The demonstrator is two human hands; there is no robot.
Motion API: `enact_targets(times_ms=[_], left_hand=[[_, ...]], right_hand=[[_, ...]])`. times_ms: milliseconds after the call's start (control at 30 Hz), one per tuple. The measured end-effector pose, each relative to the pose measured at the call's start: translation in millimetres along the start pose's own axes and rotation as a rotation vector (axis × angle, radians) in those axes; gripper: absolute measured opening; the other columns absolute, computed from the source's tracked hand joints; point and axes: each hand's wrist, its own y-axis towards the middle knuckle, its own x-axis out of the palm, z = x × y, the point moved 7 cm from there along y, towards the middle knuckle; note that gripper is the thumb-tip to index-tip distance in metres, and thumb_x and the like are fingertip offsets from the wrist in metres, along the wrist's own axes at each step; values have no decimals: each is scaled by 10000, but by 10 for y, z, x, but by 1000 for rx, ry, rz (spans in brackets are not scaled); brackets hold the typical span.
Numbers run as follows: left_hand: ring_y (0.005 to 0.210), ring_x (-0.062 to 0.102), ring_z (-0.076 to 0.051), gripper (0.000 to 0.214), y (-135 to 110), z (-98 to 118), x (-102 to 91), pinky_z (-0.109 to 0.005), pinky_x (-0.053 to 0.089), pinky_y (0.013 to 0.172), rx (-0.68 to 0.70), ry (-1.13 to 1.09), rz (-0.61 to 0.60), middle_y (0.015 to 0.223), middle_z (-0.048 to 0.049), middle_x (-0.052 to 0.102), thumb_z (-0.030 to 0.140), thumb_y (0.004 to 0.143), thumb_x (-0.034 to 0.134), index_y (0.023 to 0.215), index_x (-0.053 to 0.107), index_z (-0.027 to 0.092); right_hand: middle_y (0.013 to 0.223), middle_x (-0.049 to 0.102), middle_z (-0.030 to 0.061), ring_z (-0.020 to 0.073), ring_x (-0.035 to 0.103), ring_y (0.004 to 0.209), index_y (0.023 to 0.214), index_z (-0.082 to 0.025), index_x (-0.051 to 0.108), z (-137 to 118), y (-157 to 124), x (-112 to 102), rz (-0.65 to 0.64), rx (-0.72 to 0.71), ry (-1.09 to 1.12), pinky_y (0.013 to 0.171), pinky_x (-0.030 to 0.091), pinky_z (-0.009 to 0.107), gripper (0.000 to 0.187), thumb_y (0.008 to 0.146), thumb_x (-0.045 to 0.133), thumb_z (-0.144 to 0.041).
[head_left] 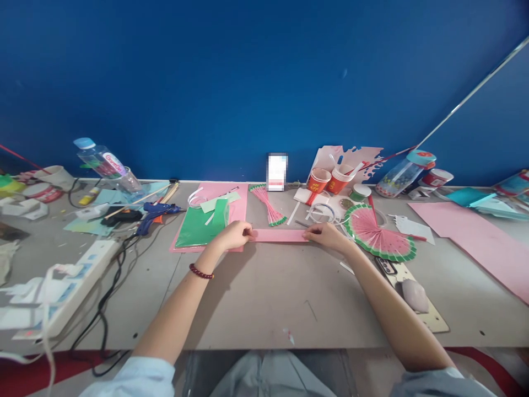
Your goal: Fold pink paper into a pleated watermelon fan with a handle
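Observation:
A pink paper strip (pixel 279 236) is stretched level between my two hands, above the middle of the grey table. My left hand (pixel 235 236) pinches its left end, and a beaded bracelet circles that wrist. At the other end my right hand (pixel 328 236) grips the strip between thumb and fingers. Just behind the strip lies a pleated pink paper piece (pixel 269 207) with green ends, gathered at its middle. To the right of my right hand a watermelon-patterned paper fan (pixel 378 231) is spread open. Green paper (pixel 198 225) in a clear sleeve lies by my left hand.
On the left are a blue glue gun (pixel 155 215), a power strip (pixel 78 286) with cables, and a tilted plastic bottle (pixel 105 161). A phone (pixel 276 172) leans on the blue wall. Red paper cups (pixel 339 181) and a large pink sheet (pixel 475 242) are on the right.

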Motion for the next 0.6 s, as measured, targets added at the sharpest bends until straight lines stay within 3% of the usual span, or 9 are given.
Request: enact_targets(times_ms=[133, 300, 600], left_hand=[[743, 627, -196, 130, 10, -14, 5, -276, 456, 649, 8, 14, 3, 785, -38, 689, 310, 704, 570, 666, 601, 189], [728, 625, -192, 125, 9, 0, 5, -279, 458, 650, 14, 8, 2, 763, -39, 689, 299, 698, 571, 652, 598, 186], [756, 641, -201, 139, -5, 10, 4, -283, 464, 666, -5, 10, -6, 798, -39, 708, 323, 699, 552, 672, 601, 195]], right_hand=[[866, 716, 57, 179, 610, 744, 879, -194, 710, -2, -53, -44, -103, -21, 72, 668, 470, 284, 371, 815, 516, -503], [928, 705, 66, 190, 631, 814, 946, -200, 699, -71, -129, -67, -182, -38, 172, 727, 490, 293, 313, 777, 589, -440], [839, 699, 37, 174, 627, 757, 879, -201, 700, -50, -91, -22, -124, -30, 112, 708, 475, 285, 230, 749, 622, -374]])
